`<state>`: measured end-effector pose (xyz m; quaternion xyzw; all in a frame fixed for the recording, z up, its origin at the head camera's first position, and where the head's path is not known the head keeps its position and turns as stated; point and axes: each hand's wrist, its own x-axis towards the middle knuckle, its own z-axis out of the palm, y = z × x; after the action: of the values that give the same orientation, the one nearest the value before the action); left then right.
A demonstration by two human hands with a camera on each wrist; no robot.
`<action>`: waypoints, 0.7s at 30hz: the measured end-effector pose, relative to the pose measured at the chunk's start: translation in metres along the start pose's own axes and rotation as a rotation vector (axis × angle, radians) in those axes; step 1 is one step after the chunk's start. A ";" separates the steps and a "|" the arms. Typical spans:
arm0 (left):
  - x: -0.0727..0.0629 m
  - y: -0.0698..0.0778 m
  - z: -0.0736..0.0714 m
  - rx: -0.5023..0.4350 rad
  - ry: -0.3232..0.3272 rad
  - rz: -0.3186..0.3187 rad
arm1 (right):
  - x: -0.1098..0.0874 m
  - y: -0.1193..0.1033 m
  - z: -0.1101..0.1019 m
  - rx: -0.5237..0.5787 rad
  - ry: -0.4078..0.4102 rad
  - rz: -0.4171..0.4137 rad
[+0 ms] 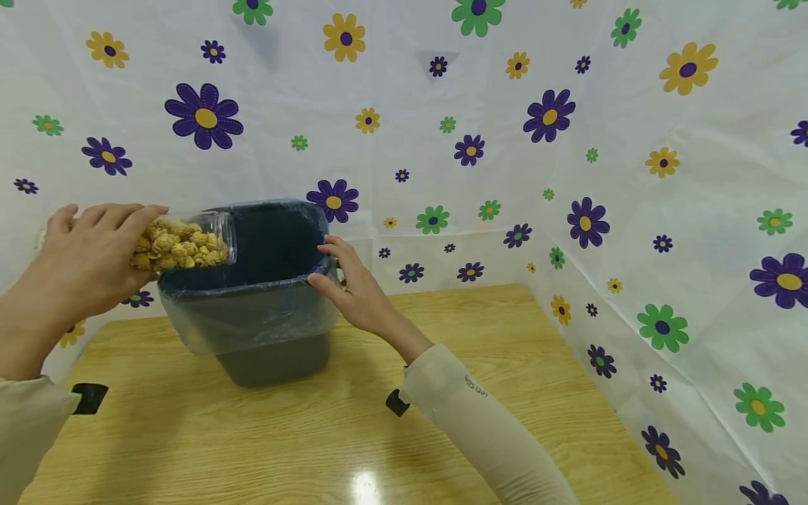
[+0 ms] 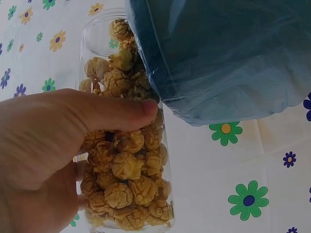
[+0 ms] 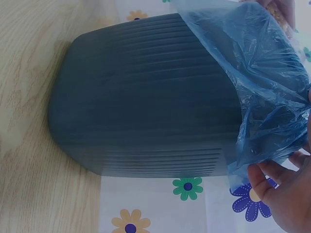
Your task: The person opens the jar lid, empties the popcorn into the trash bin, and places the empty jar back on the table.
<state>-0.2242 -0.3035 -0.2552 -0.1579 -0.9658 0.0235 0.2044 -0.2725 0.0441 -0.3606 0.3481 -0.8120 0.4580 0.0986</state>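
In the head view, my left hand [image 1: 95, 256] grips a clear plastic jar of caramel popcorn [image 1: 183, 245], lying sideways at the left of the trash bin's opening. The left wrist view shows the thumb across the popcorn jar [image 2: 129, 167], beside the blue bag. A grey trash bin [image 1: 278, 361] stands upright, lined with a translucent bluish plastic bag [image 1: 252, 319] folded over its rim. My right hand [image 1: 356, 287] holds the bin's right front corner through the bag, thumb and fingers spread around the rim. In the right wrist view, fingertips [image 3: 260, 182] touch the bag's outside.
The bin stands on a light wood-grain table [image 1: 353, 449]. White flower-print sheeting [image 1: 410, 140] rises behind the table and along its right side. A black strap end [image 1: 90, 398] sticks out by the left sleeve, another [image 1: 398, 402] by the right.
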 end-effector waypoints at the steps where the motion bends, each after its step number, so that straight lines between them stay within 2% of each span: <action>1: 0.000 0.000 0.000 0.003 0.000 0.000 | 0.000 0.000 0.000 -0.003 0.000 0.003; 10: 0.003 0.000 -0.003 0.038 0.009 0.015 | 0.000 0.001 0.000 0.002 0.007 0.002; 21: 0.005 0.003 -0.007 0.057 -0.017 0.032 | 0.000 -0.001 0.000 -0.013 0.002 0.001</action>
<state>-0.2245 -0.2994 -0.2470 -0.1672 -0.9638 0.0559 0.2003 -0.2717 0.0436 -0.3601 0.3464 -0.8152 0.4529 0.1015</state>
